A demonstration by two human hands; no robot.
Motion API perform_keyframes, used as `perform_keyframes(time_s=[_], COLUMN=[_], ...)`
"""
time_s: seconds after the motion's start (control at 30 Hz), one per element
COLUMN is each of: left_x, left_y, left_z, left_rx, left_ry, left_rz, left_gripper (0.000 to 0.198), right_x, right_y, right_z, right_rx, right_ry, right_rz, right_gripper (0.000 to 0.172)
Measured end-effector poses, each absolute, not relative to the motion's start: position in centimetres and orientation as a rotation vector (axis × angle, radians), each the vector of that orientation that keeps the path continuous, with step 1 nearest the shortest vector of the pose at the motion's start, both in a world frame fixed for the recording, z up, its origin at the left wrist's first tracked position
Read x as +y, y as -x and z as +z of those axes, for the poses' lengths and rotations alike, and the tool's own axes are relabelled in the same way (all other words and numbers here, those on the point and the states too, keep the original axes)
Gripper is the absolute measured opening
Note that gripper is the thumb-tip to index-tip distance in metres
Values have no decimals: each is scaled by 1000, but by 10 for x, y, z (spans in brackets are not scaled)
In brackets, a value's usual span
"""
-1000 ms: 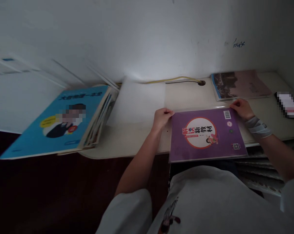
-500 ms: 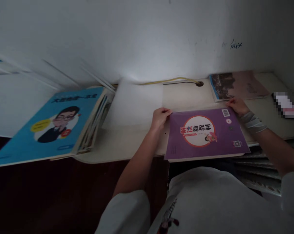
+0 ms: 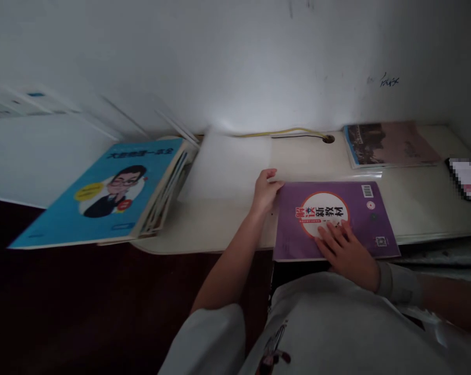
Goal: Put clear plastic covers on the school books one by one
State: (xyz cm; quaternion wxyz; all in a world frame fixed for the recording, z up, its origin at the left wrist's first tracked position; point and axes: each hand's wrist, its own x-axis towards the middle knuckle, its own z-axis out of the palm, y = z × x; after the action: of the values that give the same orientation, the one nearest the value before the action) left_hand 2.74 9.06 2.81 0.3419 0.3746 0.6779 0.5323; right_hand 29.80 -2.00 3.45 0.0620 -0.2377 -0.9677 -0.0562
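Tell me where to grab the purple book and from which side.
Grip the near edge of the purple book, coming from the person's side: it lies flat, but that edge seems to overhang the desk front, leaving room for fingers underneath. The right hand rests flat on it.

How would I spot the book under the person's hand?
On the pale desk, look at the near edge. A book lies flat under the right hand, left hand at its corner. It alone is purple, with a white circle.

The purple book (image 3: 325, 211) reads "解读新教材" in its white circle (the blue book (image 3: 102, 192) title is blurred).
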Motion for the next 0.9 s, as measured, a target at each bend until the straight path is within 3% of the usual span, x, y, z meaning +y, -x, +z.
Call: perform_keyframes(time_s=[0.07,0.13,0.33,0.47,0.53,0.63,0.8,0.9], left_x=[87,80,64,64,65,62,51,56], left_y=[-30,-32,-31,-30,-27,-17,19,43], left_z=[38,49,62,51,49,59,114,152], left_rx=[1741,1695,1366,1398,1521,1692,1665,1645], left_ry=[-967,-982,-972,-1241,-1478,-1674,-1552,-1416], left_rz=[1443,1480,1575,1487,1347,1141,1231,1231], left_gripper=[45,48,40,56,48,27,18,21], right_x=[-25,-25,-16,2,11,19,33,59], right_y=[-297,-302,-336,-359,-369,-382,-396,-407], right_z=[29,30,78,127,150,182,225,219], right_rx=[-2890,-2852,-2643,-2484,-2385,-2207,-1756,-1445], right_ry=[756,724,544,603,678,907,1242,1240], right_rz=[-230,-238,-245,-222,-171,-72,648,1214], right_gripper=[41,41,58,61,49,14,13,16])
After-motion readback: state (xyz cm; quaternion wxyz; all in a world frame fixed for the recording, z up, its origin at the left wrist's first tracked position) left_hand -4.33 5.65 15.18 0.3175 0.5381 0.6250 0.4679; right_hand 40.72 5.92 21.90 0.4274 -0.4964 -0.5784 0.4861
